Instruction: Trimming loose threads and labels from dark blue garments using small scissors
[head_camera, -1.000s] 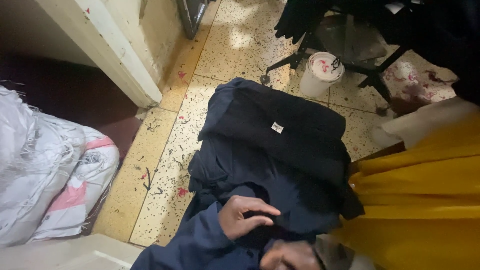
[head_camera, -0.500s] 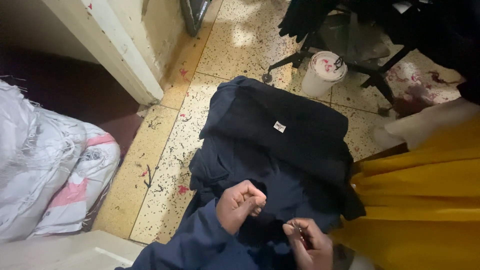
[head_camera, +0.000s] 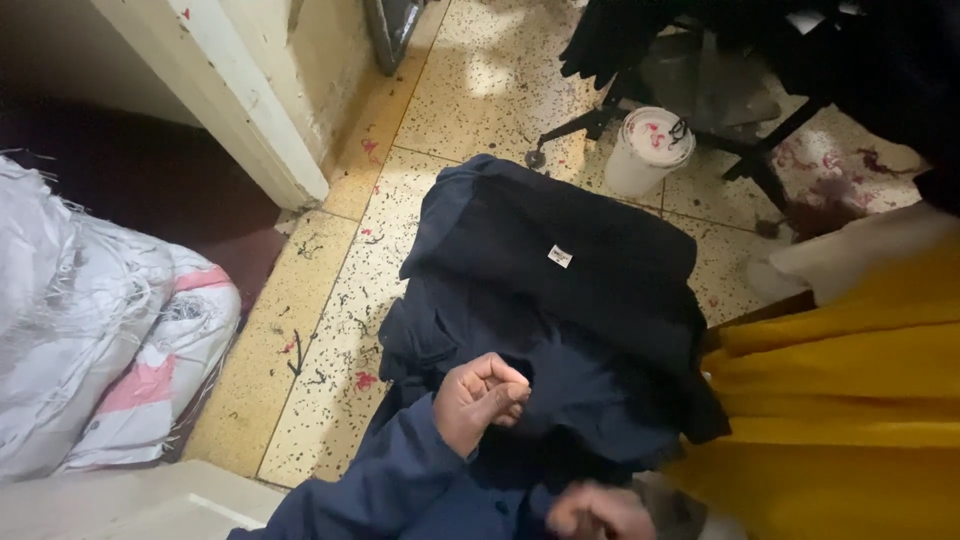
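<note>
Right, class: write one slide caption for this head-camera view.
Left hand fisted on dark blue garments heaped on speckled floor; right hand blurred below.

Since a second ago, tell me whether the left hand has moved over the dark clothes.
Yes. The left hand has curled from spread fingers into a fist and sits slightly nearer the small white label on the navy garment pile, farther from the picture's bottom edge.

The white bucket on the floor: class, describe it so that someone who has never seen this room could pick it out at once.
Start at the speckled yellow tiled floor and find the heap of dark navy garments in the middle. Just beyond the heap's far right corner, beside the black legs of a chair base, stands the white bucket. It is the only round white thing there, and its lid has pink-red smears.
</note>
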